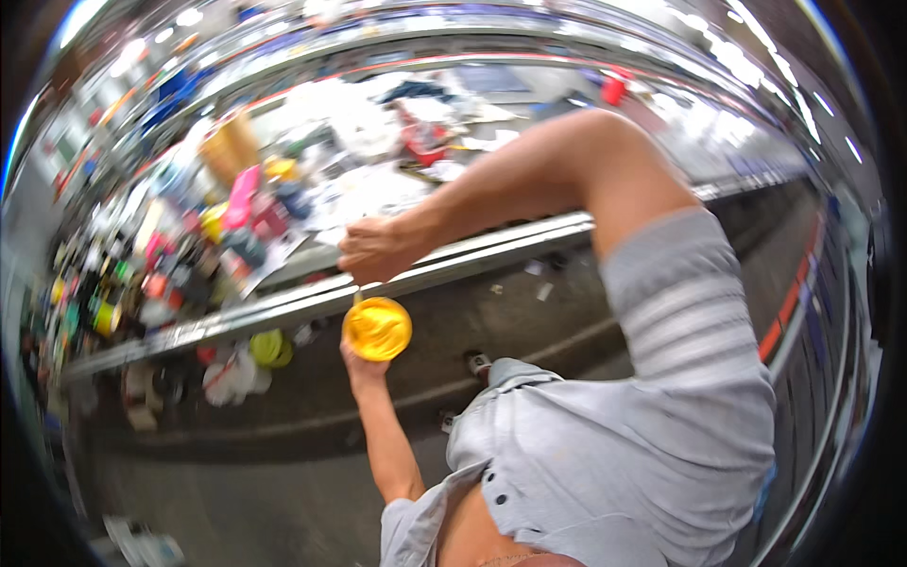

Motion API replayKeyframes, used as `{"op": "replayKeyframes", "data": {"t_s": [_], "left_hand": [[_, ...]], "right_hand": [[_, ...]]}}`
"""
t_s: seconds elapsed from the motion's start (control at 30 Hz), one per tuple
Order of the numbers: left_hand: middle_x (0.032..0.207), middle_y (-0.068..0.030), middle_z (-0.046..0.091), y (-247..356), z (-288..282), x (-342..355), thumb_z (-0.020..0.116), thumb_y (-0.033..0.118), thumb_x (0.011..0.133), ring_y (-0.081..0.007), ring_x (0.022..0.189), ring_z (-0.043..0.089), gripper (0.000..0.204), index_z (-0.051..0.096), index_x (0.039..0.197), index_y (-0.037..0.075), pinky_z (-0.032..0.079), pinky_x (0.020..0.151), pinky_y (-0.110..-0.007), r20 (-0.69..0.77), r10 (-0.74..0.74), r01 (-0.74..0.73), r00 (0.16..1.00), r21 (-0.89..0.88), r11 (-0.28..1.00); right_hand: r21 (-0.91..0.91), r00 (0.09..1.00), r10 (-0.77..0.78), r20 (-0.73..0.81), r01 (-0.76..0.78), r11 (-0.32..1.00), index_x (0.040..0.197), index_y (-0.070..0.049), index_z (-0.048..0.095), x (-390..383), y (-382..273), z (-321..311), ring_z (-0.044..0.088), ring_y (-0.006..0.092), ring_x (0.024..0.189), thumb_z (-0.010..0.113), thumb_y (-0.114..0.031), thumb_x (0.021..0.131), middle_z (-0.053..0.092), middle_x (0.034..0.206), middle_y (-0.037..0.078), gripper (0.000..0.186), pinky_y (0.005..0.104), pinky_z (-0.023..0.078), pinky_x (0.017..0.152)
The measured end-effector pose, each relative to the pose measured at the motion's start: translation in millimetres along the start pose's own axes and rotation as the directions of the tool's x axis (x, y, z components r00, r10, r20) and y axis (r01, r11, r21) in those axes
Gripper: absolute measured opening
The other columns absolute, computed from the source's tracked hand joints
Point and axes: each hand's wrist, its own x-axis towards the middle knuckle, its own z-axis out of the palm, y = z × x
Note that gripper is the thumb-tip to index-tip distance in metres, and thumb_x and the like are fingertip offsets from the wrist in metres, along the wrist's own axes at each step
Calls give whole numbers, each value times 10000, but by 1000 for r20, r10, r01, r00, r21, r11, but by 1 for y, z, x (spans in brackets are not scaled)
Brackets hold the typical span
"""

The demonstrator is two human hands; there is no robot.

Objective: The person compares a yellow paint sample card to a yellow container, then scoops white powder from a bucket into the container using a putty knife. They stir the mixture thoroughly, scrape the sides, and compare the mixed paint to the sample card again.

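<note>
A round tub of thick yellow paste, like paint or ink [378,328], is held out in front of me over the walkway. My left hand [361,363] is closed around it from below and the left side. Above the tub, my right hand [374,249] forms a fist around a thin stirring stick [358,296], whose lower end goes into the yellow paste. Most of the stick is hidden in the fist and the paste. The paste's surface shows swirled ridges.
A long metal-edged table [312,295] runs across in front of me. On it are a pink container [243,197], many tubs and bottles at the left, papers, and a red can [615,89] farther off. A yellow-green tub [271,349] sits below the table edge.
</note>
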Motion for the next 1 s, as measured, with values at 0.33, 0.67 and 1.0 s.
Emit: {"op": "replayKeyframes", "data": {"t_s": [0.33, 0.67, 1.0], "left_hand": [[1339, -116, 590, -27, -20, -32, 419, 456, 974, -343, 1241, 554, 503, 567, 1317, 120, 446, 1014, -578, -193, 315, -347, 929, -164, 923], [1226, -126, 651, 5, 11, -65, 454, 474, 972, -304, 1130, 619, 545, 593, 1255, 29, 486, 1006, -459, -135, 268, -293, 954, -216, 932], [1203, -102, 664, 7, -17, -112, 450, 465, 978, -270, 1124, 631, 496, 606, 1228, 66, 491, 999, -451, -442, 364, -447, 820, -97, 889]], "right_hand": [[785, 829, 33, 558, -514, -347, 623, -10, 624, -30, -89, 71, 540, 175, 436, 557, -247, 816, 560, 531, 65, 313, 326, 433, 409], [662, 634, 456, 624, -740, 123, 913, 16, 710, -52, -116, 79, 690, 404, 805, 594, -312, 899, 687, 856, 256, 348, 482, 555, 701], [704, 782, 304, 543, -622, 343, 915, 5, 720, -3, -142, 37, 692, 403, 810, 589, -301, 925, 704, 892, 227, 332, 482, 553, 747]]}}
